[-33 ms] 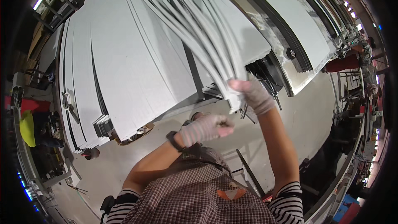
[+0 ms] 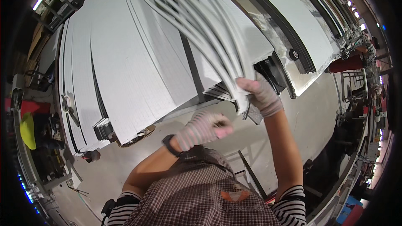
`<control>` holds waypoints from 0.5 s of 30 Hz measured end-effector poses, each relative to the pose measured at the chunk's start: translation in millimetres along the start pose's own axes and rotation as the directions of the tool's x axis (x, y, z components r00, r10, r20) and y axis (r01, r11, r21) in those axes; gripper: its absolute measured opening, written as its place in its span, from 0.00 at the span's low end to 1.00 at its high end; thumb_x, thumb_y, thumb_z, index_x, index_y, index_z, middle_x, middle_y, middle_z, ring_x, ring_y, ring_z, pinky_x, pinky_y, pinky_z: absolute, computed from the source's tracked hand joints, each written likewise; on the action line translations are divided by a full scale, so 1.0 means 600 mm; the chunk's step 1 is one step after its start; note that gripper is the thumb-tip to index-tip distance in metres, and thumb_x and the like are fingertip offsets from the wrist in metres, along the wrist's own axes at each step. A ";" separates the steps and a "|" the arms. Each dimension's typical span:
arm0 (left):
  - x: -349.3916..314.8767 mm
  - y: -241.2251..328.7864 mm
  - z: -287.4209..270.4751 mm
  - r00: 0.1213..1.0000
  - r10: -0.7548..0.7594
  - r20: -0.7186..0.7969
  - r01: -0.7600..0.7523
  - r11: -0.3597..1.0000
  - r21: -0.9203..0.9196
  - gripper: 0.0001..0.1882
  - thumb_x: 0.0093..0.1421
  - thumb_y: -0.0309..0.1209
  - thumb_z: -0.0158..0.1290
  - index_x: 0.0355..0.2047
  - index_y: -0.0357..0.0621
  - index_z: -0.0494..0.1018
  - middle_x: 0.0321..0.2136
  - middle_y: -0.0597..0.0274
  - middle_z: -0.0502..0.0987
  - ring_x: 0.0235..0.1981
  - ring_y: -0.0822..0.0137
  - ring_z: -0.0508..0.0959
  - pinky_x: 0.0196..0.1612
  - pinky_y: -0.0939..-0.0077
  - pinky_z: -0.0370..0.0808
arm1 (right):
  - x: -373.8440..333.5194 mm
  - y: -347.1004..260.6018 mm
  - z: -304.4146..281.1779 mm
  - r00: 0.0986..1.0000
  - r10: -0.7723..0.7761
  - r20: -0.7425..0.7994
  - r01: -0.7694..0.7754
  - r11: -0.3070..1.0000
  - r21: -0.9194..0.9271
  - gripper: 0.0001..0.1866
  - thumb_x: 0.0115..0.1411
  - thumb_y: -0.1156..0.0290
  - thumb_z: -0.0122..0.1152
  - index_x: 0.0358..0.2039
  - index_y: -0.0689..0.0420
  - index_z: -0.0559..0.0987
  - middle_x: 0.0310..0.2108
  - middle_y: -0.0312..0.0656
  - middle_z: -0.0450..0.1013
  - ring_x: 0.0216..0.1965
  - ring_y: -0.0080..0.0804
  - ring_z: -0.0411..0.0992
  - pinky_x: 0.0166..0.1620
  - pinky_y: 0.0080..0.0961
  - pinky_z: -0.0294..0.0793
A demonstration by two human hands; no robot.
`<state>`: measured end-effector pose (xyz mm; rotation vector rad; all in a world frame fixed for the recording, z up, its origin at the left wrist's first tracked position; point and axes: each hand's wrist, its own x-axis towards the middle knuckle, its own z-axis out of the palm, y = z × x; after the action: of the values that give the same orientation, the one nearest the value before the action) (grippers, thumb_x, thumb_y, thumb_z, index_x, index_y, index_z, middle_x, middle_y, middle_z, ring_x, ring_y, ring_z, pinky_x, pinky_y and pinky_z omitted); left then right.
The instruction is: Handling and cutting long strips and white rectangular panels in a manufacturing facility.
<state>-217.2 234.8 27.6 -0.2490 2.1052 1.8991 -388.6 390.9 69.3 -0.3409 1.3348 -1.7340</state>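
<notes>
Slightly right of its earlier spot, the right hand grasps the near ends of the white strips, just right of the large white panel, while the left hand, shifted a little left, curls loosely before the panel's near edge with nothing visible in it. Should that one-handed grip slacken, the bowed strips could probably slip or fan apart. Under the panel's near-left corner shows what looks like a brown box, contents too small to tell.
</notes>
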 end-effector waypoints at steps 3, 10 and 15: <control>0.024 0.030 -0.075 0.880 0.037 -0.474 -0.104 0.988 -0.116 0.26 0.65 0.44 0.56 0.53 0.34 0.70 0.46 0.53 0.77 0.48 0.65 0.77 0.50 0.69 0.74 | 0.000 -0.038 -0.021 0.999 0.038 0.031 -0.037 0.999 -0.024 0.31 0.55 0.59 0.69 0.55 0.65 0.75 0.43 0.42 0.79 0.42 0.30 0.78 0.47 0.29 0.79; 0.161 -0.009 -0.095 0.880 -0.165 -0.446 -0.210 0.707 -0.676 0.49 0.63 0.53 0.56 0.71 0.37 0.46 0.68 0.47 0.56 0.67 0.55 0.60 0.66 0.59 0.61 | 0.077 0.020 -0.021 0.930 0.366 -0.031 -0.342 0.832 -0.436 0.44 0.47 0.49 0.78 0.58 0.63 0.72 0.44 0.44 0.78 0.41 0.31 0.76 0.37 0.27 0.79; 0.197 0.040 -0.013 0.913 -0.171 -0.370 -0.186 0.633 -0.752 0.36 0.65 0.47 0.52 0.67 0.38 0.59 0.64 0.46 0.63 0.63 0.44 0.65 0.66 0.53 0.64 | 0.065 -0.005 -0.065 0.811 0.584 -0.030 -0.572 0.782 -0.246 0.44 0.45 0.50 0.80 0.58 0.61 0.72 0.52 0.48 0.75 0.52 0.34 0.73 0.46 0.36 0.80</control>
<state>-337.1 237.7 11.7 -0.8954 1.2816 2.8692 -438.4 385.2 45.5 -0.0835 1.4322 -1.0399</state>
